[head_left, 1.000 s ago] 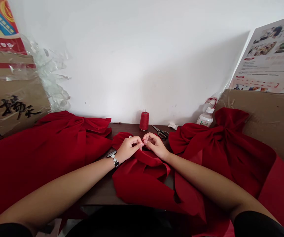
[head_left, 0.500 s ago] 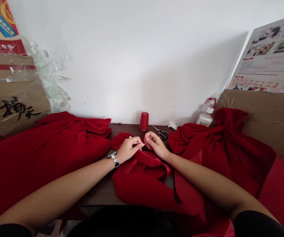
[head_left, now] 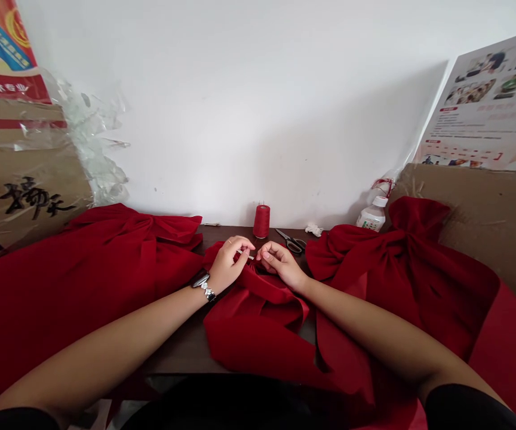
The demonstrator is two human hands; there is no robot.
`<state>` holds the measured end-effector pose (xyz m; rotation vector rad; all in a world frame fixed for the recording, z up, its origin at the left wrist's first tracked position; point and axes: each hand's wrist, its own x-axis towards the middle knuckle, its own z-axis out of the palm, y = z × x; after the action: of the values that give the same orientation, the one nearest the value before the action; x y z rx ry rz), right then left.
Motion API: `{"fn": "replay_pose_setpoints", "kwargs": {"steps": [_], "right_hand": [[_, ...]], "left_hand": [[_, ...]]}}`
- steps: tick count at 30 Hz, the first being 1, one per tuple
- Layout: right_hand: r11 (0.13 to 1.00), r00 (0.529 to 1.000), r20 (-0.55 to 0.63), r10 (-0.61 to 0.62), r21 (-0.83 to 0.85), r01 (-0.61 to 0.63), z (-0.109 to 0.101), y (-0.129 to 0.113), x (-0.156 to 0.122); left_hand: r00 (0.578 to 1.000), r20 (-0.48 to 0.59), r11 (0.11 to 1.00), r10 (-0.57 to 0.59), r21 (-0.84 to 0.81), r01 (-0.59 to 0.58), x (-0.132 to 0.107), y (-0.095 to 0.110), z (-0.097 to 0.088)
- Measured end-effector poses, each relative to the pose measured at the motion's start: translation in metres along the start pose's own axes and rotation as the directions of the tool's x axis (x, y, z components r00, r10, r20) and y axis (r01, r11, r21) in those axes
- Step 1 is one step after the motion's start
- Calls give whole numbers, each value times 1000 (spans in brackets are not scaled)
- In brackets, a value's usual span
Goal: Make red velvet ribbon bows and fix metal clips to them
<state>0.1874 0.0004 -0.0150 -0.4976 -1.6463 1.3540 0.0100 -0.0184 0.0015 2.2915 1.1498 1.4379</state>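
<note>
My left hand (head_left: pixel 231 263), wearing a watch (head_left: pixel 200 278) and a bracelet, is curled with its thumb under the fingers. A thin white piece (head_left: pixel 249 257) shows between them; its kind is unclear. Just to the right, my right hand (head_left: pixel 283 266) has thumb and fingers pinched together, and whatever is in them is too small to make out. A narrow gap separates the fingertips. Below both hands lies a gathered red cloth (head_left: pixel 262 334) with a folded band, spread towards the table's front edge.
Behind the hands stand a red thread cone (head_left: pixel 261 221) and scissors (head_left: pixel 291 242). Red cloth bundles lie at left (head_left: pixel 119 257) and right (head_left: pixel 419 269). A white-capped bottle (head_left: pixel 373 215) stands by the wall. Cardboard (head_left: pixel 477 221) flanks the dark table (head_left: pixel 181 349).
My left hand has drawn slightly left and turned, its fingertips parting from the right hand's. The thin white piece now shows in it. My right hand has barely moved; the cloth lies as before.
</note>
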Motion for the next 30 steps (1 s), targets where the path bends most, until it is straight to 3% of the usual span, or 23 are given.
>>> {"fn": "replay_pose_setpoints", "kwargs": {"steps": [2,7,12,16,23,26,28,30], "right_hand": [[999,999,12,31,35,-31,2,0,0],[979,992,24,124,161,-127,6,3,0],[936,975,116,192,276,-217,7,5,2],[910,952,178,250,293,-294,4,7,6],[928,957,161,239,253,-275,5,6,8],[956,967,140,213,174,-236,3,5,8],[973,976,125,176,125,-192,1,7,9],[991,991,75,109,65,-114,0,10,9]], "left_hand": [[989,-45,979,142,151,-134,2,-4,0],[916,37,862,399,327,-388,2,-8,-1],[912,45,860,408,316,-401,4,-7,-2],[896,113,843,429,306,-442,8,-7,-6],[785,330,727,524,306,-614,9,-6,-11],[756,323,691,570,310,-653,9,-4,-11],[777,265,713,571,310,-629,10,-1,-11],[852,185,807,489,276,-523,10,1,-9]]}}
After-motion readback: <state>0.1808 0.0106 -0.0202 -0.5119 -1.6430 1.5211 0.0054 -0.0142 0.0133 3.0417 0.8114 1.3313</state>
